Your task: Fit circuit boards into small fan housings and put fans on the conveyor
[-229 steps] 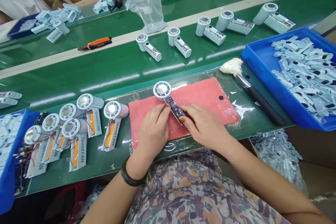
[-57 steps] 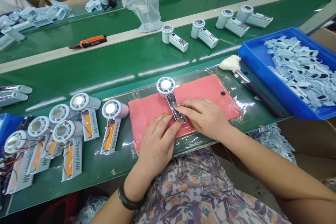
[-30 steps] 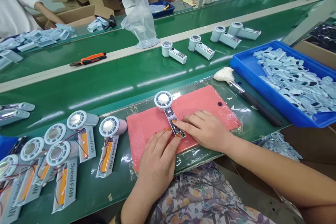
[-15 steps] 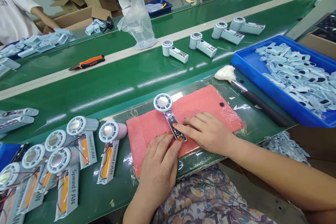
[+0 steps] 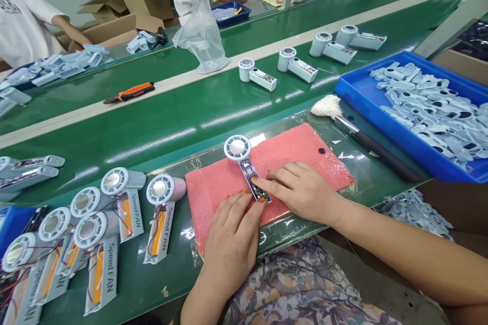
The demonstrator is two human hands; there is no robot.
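- Green glossy desk: carries all work items. Clock reference: mat centre, 12 o'clock away from the wearer.
- Blue rectangular plastic tray: 2 o'clock, loaded with pale-blue elongated plastic parts.
- Salmon-red rectangular mat: flat on the desk, under the work.
- Black-handled tool with metal shaft and off-white lump at its tip: 2 o'clock, between mat and tray, not in use.
- Left hand: 7 o'clock. Fingers bent and near together; thumb and forefinger appear to pinch the handle's lower end.
- Right hand: 3 o'clock. Forefinger extended onto the board; other fingers curled. Whether they grip anything cannot be told.
- Pale-blue plastic fan with round slotted head: on the mat, head at 10 to 11 o'clock, handle running towards 5 o'clock.
- Dark narrow circuit board: along the handle, component side up. Step in hand, as judged: holding or seating the board. Next move calls for a steadied handle and light, even fingertip pressure, clear of components.
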